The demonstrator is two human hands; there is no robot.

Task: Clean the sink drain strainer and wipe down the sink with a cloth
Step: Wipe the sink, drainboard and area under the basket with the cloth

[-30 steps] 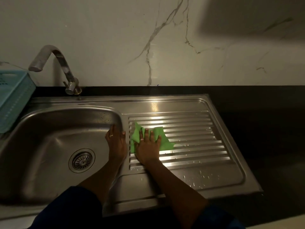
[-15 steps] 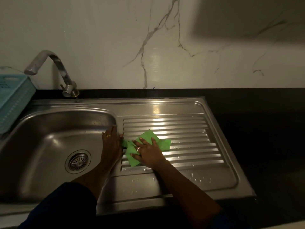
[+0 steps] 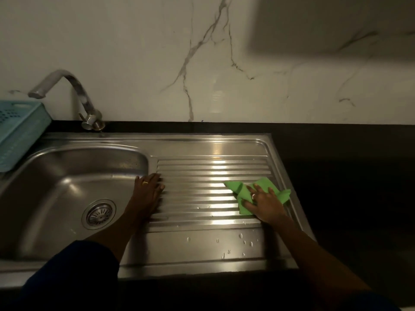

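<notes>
Nearest you, your dark sleeve (image 3: 67,277) is covering the sink's front rim on the left, and water droplets (image 3: 241,235) are sitting on the flat front strip of the drainboard (image 3: 202,167).

Your left hand (image 3: 149,191) is lying flat on the ridge between the basin (image 3: 56,187) and the drainboard. Its fingers are straight, pointing toward the wall, and holding nothing.

Your right hand (image 3: 266,204) is pressing the green cloth (image 3: 262,184) down with its fingers spread and straight, not curled round it. The cloth is lying crumpled at the right end of the ribs. Its long axis is running left to right along the grooves, one pointed corner aiming left toward your other hand, the opposite corner reaching over the drainboard's raised right edge. Dark countertop (image 3: 348,176) is lying just beyond that edge, while bare ribbing is stretching between your two hands.

The drain strainer (image 3: 98,214) is sitting in the basin floor, left of your left wrist.

Farther back, the faucet (image 3: 67,79) is arching left over the basin's far corner, a blue basket (image 3: 20,131) is overlapping the sink's left rim, and the marble wall (image 3: 157,52) is rising behind.
</notes>
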